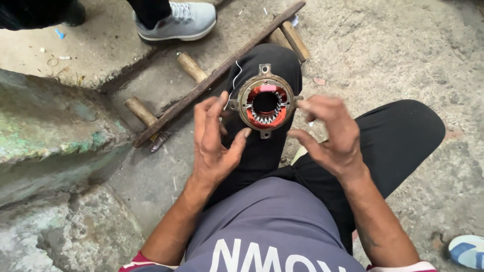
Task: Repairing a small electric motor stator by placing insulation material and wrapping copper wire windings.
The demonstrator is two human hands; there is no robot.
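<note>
**Stator balanced on the knee, a hand at each side**

From my remote seat, I see the left hand point(214, 143) and right hand point(330, 133) flanking the stator point(265, 100), which rests flat on the raised knee point(262, 65), bore facing up. Both hands are spread open, gripping nothing; the left fingertips come nearest, just at its lower rim. Beyond lie a wooden frame point(201, 83) and a bystander's grey shoe point(179, 21).

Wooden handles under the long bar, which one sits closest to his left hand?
The lowest handle, at the bar's near end; the others lie farther up toward the grey shoe, away from the left hand.
</note>
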